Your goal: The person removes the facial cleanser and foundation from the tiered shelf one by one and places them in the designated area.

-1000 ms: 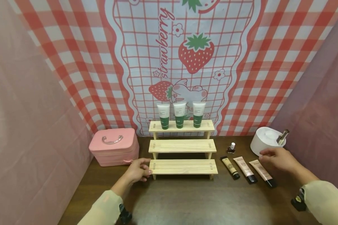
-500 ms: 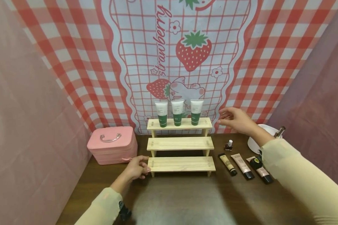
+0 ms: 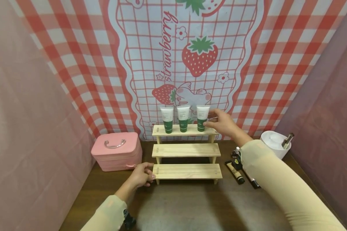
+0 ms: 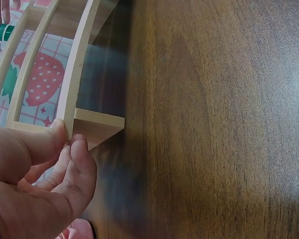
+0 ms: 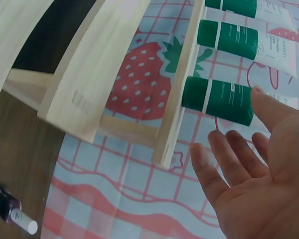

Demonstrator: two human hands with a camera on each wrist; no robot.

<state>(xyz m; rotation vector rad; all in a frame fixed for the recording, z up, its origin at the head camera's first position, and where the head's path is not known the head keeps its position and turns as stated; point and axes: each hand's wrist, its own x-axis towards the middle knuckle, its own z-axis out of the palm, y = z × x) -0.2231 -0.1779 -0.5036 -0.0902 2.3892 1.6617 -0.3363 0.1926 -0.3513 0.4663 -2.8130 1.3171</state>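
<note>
A three-tier wooden display stand (image 3: 187, 149) stands against the backdrop. Three white-and-green squeeze tubes are lined up on its top tier, caps down: the left tube (image 3: 167, 119), the middle tube (image 3: 183, 118) and the right tube (image 3: 202, 117). My left hand (image 3: 140, 175) pinches the left end of the lowest tier between thumb and finger, clearest in the left wrist view. My right hand (image 3: 223, 123) is at the right tube, thumb in front of it and fingers spread beside it. In the right wrist view the thumb tip (image 5: 259, 95) overlaps this tube; contact is uncertain.
On the left sits a pink vanity case (image 3: 117, 150). To the right are a nail polish bottle (image 5: 12, 209), a beige tube (image 3: 234, 172), another tube partly under my right sleeve, and a white round organizer (image 3: 272, 144) holding dark-capped items. A strawberry-print cloth (image 3: 144, 54) hangs behind.
My right hand has moved from beside the white organizer, left and up to the right-hand tube on the top tier. My left hand keeps its pinch on the lowest tier.
</note>
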